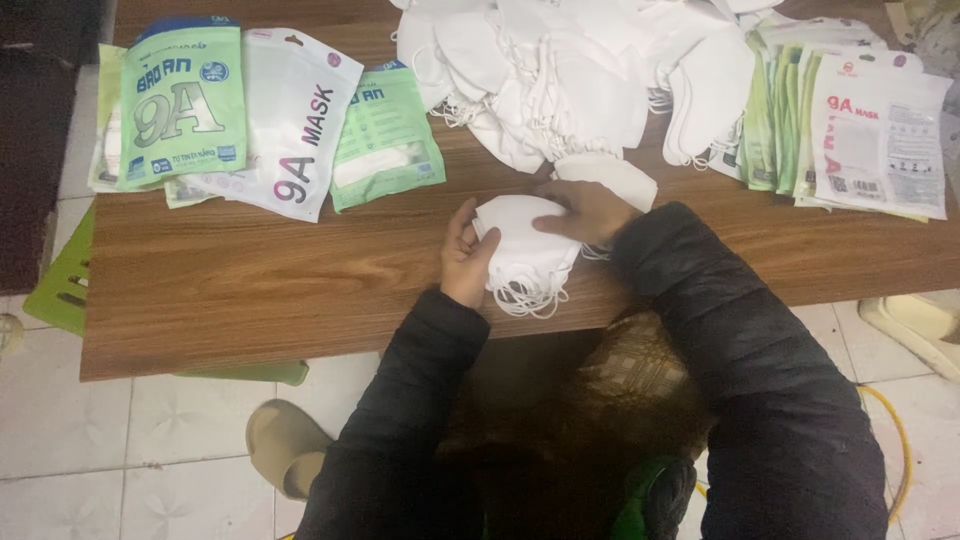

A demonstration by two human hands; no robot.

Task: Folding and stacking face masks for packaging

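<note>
Green pouch (182, 100) lies flat at 10 o'clock on the wooden table (250, 290), overlapping a white pouch (295, 120) w/ dark lettering; a smaller green pouch (385, 135) sits just right of that. At 2 o'clock, a fanned row of green and white pouches (860, 130) stands on edge. Loose pile of white masks (560, 70) at 12 o'clock. Near table's front edge, centre, a stack of white masks (525, 245), ear loops dangling. Left hand (465, 255) cups stack's left side, fingers curled round it; right hand (588, 210) presses down on top, palm flat, fingers spread. Both sleeves dark, elbows bent inward.
</note>
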